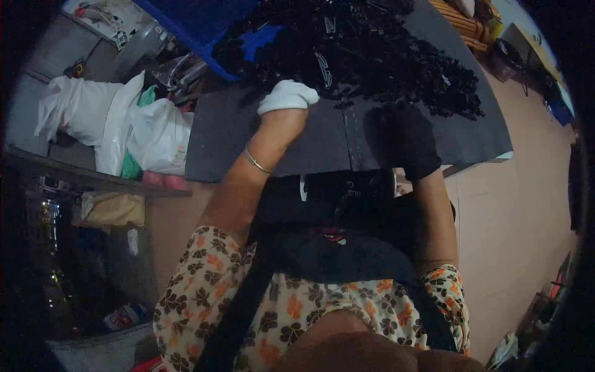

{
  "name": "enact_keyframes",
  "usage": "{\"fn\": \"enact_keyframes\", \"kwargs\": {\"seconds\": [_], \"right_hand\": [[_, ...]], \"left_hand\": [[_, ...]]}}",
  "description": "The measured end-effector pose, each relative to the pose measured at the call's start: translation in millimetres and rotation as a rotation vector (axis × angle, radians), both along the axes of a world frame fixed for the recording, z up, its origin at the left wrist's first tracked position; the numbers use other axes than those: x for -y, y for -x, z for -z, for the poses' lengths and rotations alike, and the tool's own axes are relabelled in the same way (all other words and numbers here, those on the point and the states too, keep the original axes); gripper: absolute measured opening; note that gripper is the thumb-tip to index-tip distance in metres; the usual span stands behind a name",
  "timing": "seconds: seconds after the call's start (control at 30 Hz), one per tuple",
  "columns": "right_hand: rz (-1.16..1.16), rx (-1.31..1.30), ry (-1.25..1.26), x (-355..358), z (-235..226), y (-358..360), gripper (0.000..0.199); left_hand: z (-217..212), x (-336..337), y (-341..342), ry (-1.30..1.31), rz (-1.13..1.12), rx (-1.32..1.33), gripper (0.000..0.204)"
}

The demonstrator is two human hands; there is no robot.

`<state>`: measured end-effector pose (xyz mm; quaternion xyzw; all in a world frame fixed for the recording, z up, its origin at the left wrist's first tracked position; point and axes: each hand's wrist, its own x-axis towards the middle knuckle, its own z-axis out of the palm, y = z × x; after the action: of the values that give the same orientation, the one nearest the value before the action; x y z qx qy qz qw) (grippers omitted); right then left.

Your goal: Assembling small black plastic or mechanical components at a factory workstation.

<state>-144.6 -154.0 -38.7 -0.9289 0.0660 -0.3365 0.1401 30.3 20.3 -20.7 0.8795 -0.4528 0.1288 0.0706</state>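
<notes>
Left hand (288, 99): white-gloved, fingers seemingly curled, but the glove's folds blur them, so we cannot tell whether they close on anything. Right hand (412, 146): dark-gloved, low over the dark cloth (273, 152) on the table; its fingers merge with the cloth, and we cannot tell open from closed. Just beyond both hands we find the black parts (396, 74), a broad, loose heap across the far half of the cloth, the left hand at its near edge; contact we cannot make out. Some pale loops (323, 69) lie among the parts. At the heap's far left we note a blue bin (198, 28), black parts against its edge and over some of its blue surface; how full it is we cannot tell. Left of the table we count at least two white bags (155, 133), bulging, contents hidden, with green material (131, 166) showing between them and pink bundles (164, 180) beneath. Lower left, in shadow, sits a tan pack (114, 209). Far right, past the table, we log orange sticks (468, 28) lying together. Nearer us, a bangle (255, 160) rings the left wrist.
</notes>
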Motion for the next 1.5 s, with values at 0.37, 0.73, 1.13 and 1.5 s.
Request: {"fn": "enact_keyframes", "kwargs": {"seconds": [0.37, 0.73, 1.13, 1.5], "right_hand": [[-0.058, 0.063, -0.216, 7, 15, -8, 0.020], [-0.124, 0.167, 0.033, -4, -1, -11, 0.020], [-0.129, -0.041, -0.033, -17, -9, -16, 0.018], [-0.380, 0.292, 0.127, -33, -4, -12, 0.027]], "left_hand": [[5, -44, 4, 0.573, -0.033, -0.826, 0.013], [0, -36, 40, 0.973, 0.125, -1.671, 0.021], [8, -31, 46, 1.055, 0.184, -1.846, 0.028], [-25, -29, 80, 0.720, 0.198, -1.470, 0.038]]}}
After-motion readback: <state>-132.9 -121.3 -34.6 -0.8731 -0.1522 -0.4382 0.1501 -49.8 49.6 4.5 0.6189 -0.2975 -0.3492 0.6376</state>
